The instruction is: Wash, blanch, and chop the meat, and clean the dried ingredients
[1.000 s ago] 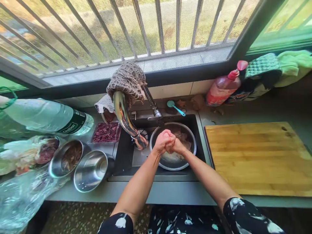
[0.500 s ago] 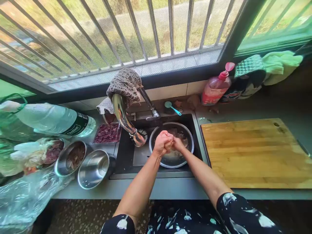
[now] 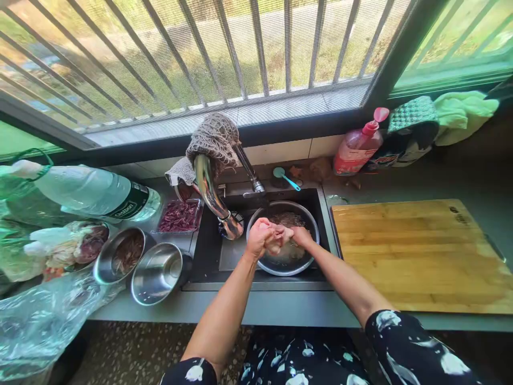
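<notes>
My left hand (image 3: 259, 235) is closed in a fist around one end of a pale pink, wet-looking piece of raw meat (image 3: 280, 236). At the other end, my right hand (image 3: 301, 236) grips it with curled fingers, partly hidden. The meat's exact kind is not clear. Both hands are over a round metal basin (image 3: 316, 255) that holds cloudy water and some dark, stringy matter. The basin sits inside the black sink (image 3: 208, 262).
Left of the sink are an empty-looking steel bowl (image 3: 154, 275), a bowl of brownish strips (image 3: 108, 262), a tray of dark red strips (image 3: 180, 216) and a large water bottle (image 3: 100, 190). A cloth-draped faucet (image 3: 208, 187) arches over the sink. Rightward lie a cutting board (image 3: 412, 256) and a pink soap bottle (image 3: 356, 149).
My hands were pressed together over the basin; now they are farther apart, with the pale meat showing stretched between them. The view has shifted slightly.
</notes>
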Motion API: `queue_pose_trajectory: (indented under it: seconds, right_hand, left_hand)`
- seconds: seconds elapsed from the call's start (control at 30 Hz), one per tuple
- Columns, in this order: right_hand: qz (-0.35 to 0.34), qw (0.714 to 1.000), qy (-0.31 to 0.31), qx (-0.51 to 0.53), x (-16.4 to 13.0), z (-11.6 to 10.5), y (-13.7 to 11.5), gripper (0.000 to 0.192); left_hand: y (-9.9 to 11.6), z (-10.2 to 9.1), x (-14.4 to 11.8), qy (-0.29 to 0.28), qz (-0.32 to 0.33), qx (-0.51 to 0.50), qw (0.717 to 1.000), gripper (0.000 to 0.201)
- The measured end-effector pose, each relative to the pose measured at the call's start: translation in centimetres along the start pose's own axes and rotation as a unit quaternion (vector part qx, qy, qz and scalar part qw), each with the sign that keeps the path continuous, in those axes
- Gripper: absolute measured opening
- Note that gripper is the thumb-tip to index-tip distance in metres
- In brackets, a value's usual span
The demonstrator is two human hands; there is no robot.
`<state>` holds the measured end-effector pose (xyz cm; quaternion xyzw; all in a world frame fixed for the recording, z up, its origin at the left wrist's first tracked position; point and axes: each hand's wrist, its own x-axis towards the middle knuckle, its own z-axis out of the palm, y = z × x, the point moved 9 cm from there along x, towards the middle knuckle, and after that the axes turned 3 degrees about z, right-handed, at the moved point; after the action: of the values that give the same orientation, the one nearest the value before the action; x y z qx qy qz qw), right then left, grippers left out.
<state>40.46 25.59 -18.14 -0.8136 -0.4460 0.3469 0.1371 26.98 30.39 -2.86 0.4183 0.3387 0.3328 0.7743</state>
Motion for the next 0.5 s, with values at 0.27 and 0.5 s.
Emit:
queue_pose_trajectory:
  seconds: [0.27, 0.5]
  right_hand:
    - [0.005, 1.0, -0.018, 0.021, -1.1, -1.8, -0.8, 0.022]
    - [-0.071, 0.953, -0.036, 0.293, -1.2, -3.9, -3.3, 0.035]
  left_hand:
    - [1.3, 1.1, 0.2, -0.023, 0.011, -0.038, 0.999, 0.04]
    - [-0.7, -0.2, 1.0, -0.017, -0.022, 0.022, 0.999, 0.037]
